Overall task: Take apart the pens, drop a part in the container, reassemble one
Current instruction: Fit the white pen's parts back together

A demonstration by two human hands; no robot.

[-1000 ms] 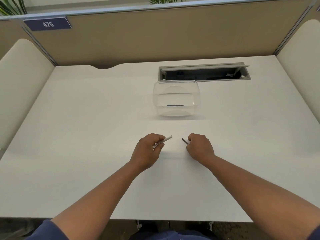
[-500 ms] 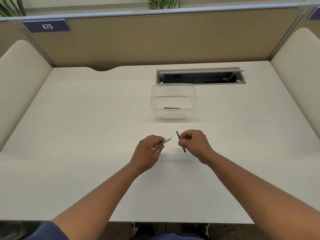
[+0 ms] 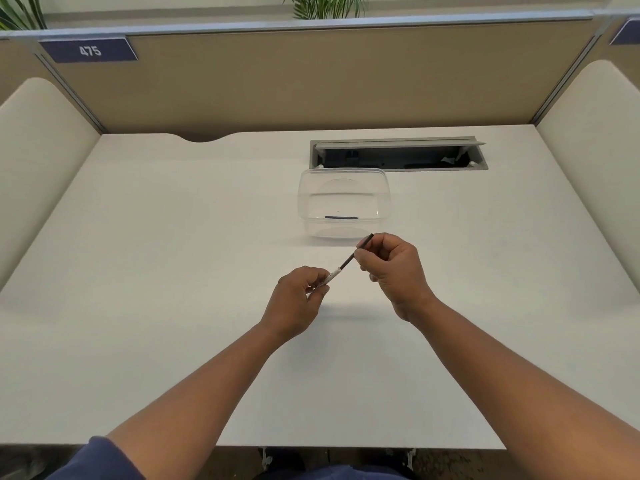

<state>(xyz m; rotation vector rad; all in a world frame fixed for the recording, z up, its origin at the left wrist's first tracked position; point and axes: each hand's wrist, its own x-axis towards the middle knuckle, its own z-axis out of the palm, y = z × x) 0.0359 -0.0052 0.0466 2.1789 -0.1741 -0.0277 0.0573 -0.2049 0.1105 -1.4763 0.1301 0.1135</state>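
Observation:
My left hand point(image 3: 298, 299) pinches a white pen barrel point(image 3: 330, 276) that points up and to the right. My right hand point(image 3: 391, 268) holds a thin dark refill point(image 3: 348, 261) between thumb and fingers. The refill's lower end meets the barrel's open end, and its upper end sticks out past my fingers. Both hands hover above the white desk point(image 3: 173, 306), just in front of a clear plastic container point(image 3: 344, 202). A dark pen part point(image 3: 341, 217) lies on the container's floor.
An open grey cable tray point(image 3: 398, 154) is sunk into the desk behind the container. Tan partition walls with a sign reading 475 point(image 3: 89, 50) close the back. Cream padded side panels point(image 3: 38, 161) flank the desk left and right.
My right hand lifted and turned the dark refill, bringing its lower end to the tip of the barrel. The left hand stayed almost still with the barrel.

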